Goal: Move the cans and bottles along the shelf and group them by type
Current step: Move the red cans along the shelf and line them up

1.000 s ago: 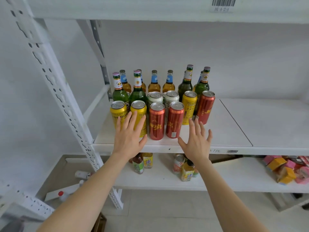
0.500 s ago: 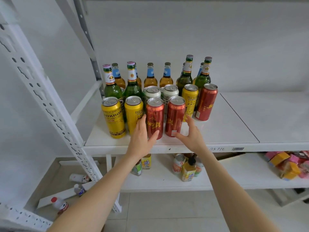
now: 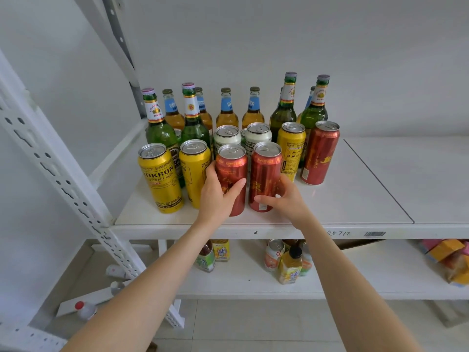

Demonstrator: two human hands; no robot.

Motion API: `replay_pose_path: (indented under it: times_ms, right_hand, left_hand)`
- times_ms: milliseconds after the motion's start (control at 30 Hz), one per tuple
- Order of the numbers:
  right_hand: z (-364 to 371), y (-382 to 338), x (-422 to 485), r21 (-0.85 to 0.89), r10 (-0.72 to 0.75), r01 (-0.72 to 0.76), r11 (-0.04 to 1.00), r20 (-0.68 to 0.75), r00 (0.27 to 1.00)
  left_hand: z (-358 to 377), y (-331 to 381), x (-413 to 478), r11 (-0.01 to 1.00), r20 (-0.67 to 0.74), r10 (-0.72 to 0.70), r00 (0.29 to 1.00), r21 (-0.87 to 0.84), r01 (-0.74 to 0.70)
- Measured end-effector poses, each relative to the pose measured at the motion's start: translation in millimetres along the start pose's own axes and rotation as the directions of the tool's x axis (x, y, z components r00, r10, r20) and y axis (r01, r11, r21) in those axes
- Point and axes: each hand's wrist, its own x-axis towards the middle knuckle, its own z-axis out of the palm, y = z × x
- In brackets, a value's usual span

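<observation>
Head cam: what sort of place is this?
Probably a stockroom or shop storage area: white slotted-steel shelving, a barcode label on its front edge, and beer cans and bottles lined up, with more drinks on the shelf below.

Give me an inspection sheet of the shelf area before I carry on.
Surface: white shelf, seam between two panels.
Job's things: yellow cans, red cans and white cans mixed in front; green bottles and amber bottles behind; all upright.
Clutter: drinks and coloured packets on lower shelf; loose bottles on floor.
Hands: left hand grips left red can; right hand grips right red can.
Cables: nothing seen.
Surroundings: white wall; perforated upright at left.
</observation>
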Motion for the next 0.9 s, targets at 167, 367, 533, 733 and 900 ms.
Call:
replay_pose_path:
  times_ms: [167,367,533,733,900]
  right_hand:
    - [-3.2,-4.9,-2.9,0.017,0.023,-0.023,1.0,0.015,1.0]
    - [-6.2,-15.5,-13.1,0.024,0.067,-0.067,0.997,0.023,0.998]
    - [-16.1,-21.4,-27.9,0.085,0.153,-0.152,0.985,-0.001,0.988]
    - [-28.1,-30.8,-56.8,0.161,0.231,-0.225,0.961,-0.021,0.973]
    - [-33.9,-46.5,-88.5,0.206,0.266,-0.256,0.944,-0.021,0.964]
  left_hand:
    - [-5.0,4.3,5.2,0.994,0.045,-0.092,0.995,-0.06,0.094]
    - [-14.2,13.7,6.1,0.981,0.153,-0.164,0.975,-0.083,0.178]
    - [-19.0,20.6,0.3,0.957,0.181,-0.228,0.957,-0.138,0.254]
    - [-31.6,34.2,-14.8,0.935,0.186,-0.286,0.94,-0.158,0.316]
    - [-44.0,51.3,-32.6,0.93,0.177,-0.304,0.936,-0.16,0.332]
